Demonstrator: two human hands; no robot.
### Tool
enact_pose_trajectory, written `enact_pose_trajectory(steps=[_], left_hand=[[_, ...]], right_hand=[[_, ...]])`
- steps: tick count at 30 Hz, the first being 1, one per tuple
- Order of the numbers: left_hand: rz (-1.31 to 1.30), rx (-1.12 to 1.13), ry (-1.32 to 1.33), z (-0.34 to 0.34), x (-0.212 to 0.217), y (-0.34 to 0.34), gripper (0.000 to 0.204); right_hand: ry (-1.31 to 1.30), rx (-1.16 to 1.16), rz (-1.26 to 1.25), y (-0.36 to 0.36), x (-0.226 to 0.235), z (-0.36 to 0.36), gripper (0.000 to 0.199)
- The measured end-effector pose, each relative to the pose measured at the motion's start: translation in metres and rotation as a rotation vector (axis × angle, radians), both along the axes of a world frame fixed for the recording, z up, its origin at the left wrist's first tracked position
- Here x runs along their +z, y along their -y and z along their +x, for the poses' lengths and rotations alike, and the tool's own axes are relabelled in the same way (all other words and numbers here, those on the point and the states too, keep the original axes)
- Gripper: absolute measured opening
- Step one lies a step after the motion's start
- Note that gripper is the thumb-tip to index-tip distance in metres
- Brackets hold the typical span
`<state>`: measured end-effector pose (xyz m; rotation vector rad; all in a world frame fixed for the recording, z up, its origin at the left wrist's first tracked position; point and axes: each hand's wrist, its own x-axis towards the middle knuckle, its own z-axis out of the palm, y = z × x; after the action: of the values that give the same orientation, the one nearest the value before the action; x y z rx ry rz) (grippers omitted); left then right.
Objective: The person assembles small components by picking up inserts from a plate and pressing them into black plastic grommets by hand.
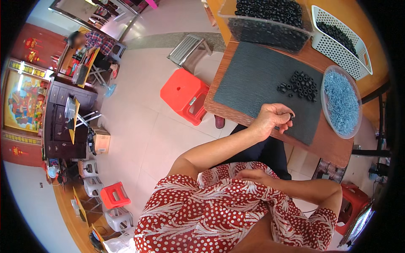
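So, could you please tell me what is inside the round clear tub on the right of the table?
The round clear tub is heaped with small silvery-blue metal pieces, too small to identify. Its bottom and the wooden table beneath are covered by the heap.

Matt dark textured mat [257, 80] over glossy brown wood table [333, 145]. Dull black rubbery-looking rings [300, 84] heaped on it. Shiny bluish metal washers [342, 101] in clear plastic dish [324, 90]. White perforated plastic basket [325, 44]; clear plastic bin [236, 19]. Glossy red plastic stool [183, 95].
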<state>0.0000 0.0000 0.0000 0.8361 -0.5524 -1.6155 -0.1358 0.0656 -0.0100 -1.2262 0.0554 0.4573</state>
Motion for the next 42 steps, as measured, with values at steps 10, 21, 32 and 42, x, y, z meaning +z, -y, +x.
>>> enact_pose_trajectory(steps=[10, 21, 32, 42], left_hand=[[-0.005, -0.019, 0.055, 0.011, -0.001, -0.005, 0.013], [0.015, -0.046, 0.071, 0.014, 0.003, -0.005, 0.013], [0.074, -0.054, 0.108, 0.005, 0.006, -0.002, 0.009], [0.048, 0.035, 0.094, 0.042, 0.011, -0.012, 0.016]], right_hand=[[0.104, -0.296, 0.29, -0.012, 0.012, 0.025, 0.084], [0.171, -0.174, 0.226, -0.001, 0.013, 0.012, 0.094], [0.221, -0.524, -0.58, -0.002, 0.009, 0.049, 0.046], [0.499, -0.579, -0.681, 0.056, 0.041, -0.006, 0.015]])
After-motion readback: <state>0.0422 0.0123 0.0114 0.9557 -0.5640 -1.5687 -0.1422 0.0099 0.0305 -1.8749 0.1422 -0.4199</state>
